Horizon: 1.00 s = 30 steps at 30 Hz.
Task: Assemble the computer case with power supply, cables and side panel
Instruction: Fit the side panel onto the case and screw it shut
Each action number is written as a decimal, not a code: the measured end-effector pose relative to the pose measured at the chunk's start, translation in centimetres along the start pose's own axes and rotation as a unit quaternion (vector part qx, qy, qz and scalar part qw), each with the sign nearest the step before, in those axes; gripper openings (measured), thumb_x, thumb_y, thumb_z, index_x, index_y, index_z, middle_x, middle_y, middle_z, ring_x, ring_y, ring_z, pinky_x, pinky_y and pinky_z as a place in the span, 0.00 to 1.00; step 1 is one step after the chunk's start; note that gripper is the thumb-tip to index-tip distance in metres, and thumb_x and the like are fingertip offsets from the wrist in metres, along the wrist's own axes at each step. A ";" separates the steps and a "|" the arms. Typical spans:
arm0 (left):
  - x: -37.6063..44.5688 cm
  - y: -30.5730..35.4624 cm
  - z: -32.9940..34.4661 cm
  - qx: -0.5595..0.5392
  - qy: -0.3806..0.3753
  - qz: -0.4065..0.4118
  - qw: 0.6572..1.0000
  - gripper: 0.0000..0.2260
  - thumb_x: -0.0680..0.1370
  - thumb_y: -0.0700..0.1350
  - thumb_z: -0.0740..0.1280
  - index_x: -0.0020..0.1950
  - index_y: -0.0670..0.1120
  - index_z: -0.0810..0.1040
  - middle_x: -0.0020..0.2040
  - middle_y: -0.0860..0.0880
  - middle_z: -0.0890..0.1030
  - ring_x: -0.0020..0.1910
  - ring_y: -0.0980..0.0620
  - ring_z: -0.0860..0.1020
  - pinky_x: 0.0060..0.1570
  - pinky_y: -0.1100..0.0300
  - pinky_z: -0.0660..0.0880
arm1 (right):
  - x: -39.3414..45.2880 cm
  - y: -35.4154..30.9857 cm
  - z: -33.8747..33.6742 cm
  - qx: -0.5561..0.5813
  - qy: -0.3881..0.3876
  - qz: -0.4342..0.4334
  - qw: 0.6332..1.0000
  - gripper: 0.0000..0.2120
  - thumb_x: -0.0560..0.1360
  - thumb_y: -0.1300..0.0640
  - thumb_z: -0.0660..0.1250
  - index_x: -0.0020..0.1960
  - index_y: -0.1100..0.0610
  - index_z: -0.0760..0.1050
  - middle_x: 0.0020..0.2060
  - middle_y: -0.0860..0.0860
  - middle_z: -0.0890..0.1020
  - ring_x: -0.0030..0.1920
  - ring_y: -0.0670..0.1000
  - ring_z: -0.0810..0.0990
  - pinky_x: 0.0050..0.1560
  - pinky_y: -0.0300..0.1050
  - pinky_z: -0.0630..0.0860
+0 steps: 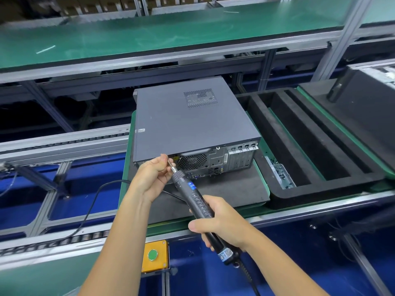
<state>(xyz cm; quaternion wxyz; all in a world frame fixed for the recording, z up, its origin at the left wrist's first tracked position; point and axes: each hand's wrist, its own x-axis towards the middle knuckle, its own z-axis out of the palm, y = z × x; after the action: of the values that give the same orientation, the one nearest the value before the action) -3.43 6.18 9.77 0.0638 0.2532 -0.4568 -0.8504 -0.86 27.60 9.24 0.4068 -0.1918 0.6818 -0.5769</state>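
Now the desktop computer case [192, 122] lies on its foam pallet [224, 189], side panel on; the right hand [224, 223] grips an electric screwdriver [192, 193], the left hand [154, 176] pinches its bit [170, 162] by the rear edge, likely seating a screw to drive next

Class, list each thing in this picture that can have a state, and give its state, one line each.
computer case: lying flat, side panel on top, rear ports facing the person
electric screwdriver: gripped, tip at the case's rear edge
right hand: grips the screwdriver body
left hand: pinches at the bit
foam tray: slots empty
green button: untouched
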 end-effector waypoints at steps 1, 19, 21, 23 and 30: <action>0.0 -0.3 0.0 -0.011 0.002 0.005 1.000 0.09 0.81 0.40 0.60 0.42 0.41 0.74 0.32 0.51 0.79 0.31 0.57 0.75 0.35 0.70 0.75 | 0.1 0.0 0.0 -0.004 0.000 0.000 1.000 0.16 0.70 0.55 0.74 0.50 0.55 0.68 0.26 0.46 0.74 0.26 0.52 0.75 0.28 0.43 0.75; -0.5 0.1 -0.5 0.056 -0.005 -0.003 0.998 0.08 0.80 0.35 0.61 0.43 0.38 0.76 0.32 0.48 0.79 0.28 0.58 0.77 0.29 0.70 0.75 | -0.1 0.7 -0.2 -0.020 0.004 0.004 1.000 0.16 0.70 0.55 0.75 0.44 0.53 0.66 0.26 0.47 0.73 0.26 0.54 0.74 0.28 0.44 0.74; -0.5 0.2 -0.3 0.030 -0.008 -0.021 0.999 0.08 0.80 0.34 0.59 0.44 0.38 0.76 0.32 0.47 0.79 0.28 0.57 0.77 0.29 0.69 0.75 | -0.2 0.8 -0.2 -0.015 0.011 0.000 1.000 0.16 0.70 0.55 0.75 0.45 0.54 0.66 0.27 0.47 0.73 0.26 0.54 0.74 0.28 0.44 0.74; -0.7 0.1 0.0 -0.001 -0.012 -0.035 0.999 0.09 0.81 0.34 0.58 0.44 0.39 0.75 0.33 0.47 0.78 0.28 0.57 0.77 0.29 0.69 0.75 | -0.2 0.9 0.1 -0.010 0.012 -0.004 1.000 0.16 0.70 0.54 0.75 0.46 0.54 0.67 0.27 0.48 0.73 0.26 0.54 0.75 0.28 0.44 0.74; -0.6 -0.8 0.0 -0.055 0.008 -0.042 0.998 0.08 0.82 0.37 0.59 0.46 0.39 0.76 0.34 0.48 0.78 0.31 0.56 0.76 0.32 0.70 0.75 | 0.1 1.1 0.5 -0.007 0.017 -0.002 1.000 0.15 0.70 0.54 0.75 0.46 0.52 0.68 0.28 0.48 0.74 0.27 0.54 0.75 0.29 0.45 0.75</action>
<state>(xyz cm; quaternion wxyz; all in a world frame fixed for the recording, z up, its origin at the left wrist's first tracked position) -2.85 6.85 9.35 0.0451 0.2748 -0.3980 -0.8741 -0.34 27.47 8.17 0.3921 -0.1865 0.6925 -0.5762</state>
